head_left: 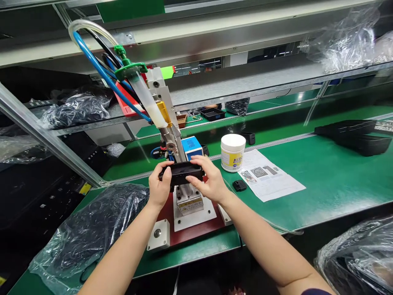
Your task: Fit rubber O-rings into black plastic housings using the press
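Note:
Both my hands hold a flat black plastic part (181, 172) level on top of a small fixture under a dispensing machine. My left hand (159, 186) grips its left end, thumb on top. My right hand (206, 180) curls over its right end. The dispenser's syringe (150, 98) slants down from the upper left, with blue and black hoses, and its nozzle ends just above the part. The fixture stands on a white plate (193, 217) set on a red base (196, 231). A white button box (158, 234) sits at the base's front left.
A white jar with a yellow label (232, 152) stands right of the machine, beside a printed sheet (270, 176) and a small black piece (239, 185). Black trays (353, 133) are stacked far right. Clear plastic bags holding dark parts (92, 229) lie left and at the lower right (359, 258).

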A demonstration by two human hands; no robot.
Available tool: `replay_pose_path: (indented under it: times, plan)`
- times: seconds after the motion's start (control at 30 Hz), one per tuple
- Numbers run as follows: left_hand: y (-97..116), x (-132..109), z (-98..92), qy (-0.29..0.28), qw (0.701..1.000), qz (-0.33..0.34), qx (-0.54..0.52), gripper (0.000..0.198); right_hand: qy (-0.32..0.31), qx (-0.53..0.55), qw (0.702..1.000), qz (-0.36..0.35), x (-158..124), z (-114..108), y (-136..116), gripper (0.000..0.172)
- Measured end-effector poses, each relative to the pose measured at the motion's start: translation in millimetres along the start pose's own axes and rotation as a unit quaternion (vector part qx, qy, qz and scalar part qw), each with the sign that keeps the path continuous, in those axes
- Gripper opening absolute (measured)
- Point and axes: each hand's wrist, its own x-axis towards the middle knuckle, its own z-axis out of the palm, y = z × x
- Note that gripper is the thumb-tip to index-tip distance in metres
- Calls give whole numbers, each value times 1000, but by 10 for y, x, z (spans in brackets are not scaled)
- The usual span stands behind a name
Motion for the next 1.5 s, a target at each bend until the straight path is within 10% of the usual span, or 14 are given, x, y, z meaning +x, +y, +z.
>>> replay_pose_path:
  times: [0.7, 1.5]
  plan:
    - [-22, -98, 106, 84, 994, 66, -8, 27, 90, 15, 996, 3, 71, 276, 38, 30]
    - [-84, -71, 116, 56, 993, 47, -89, 29, 100, -14, 995, 13, 51, 288, -3, 30]
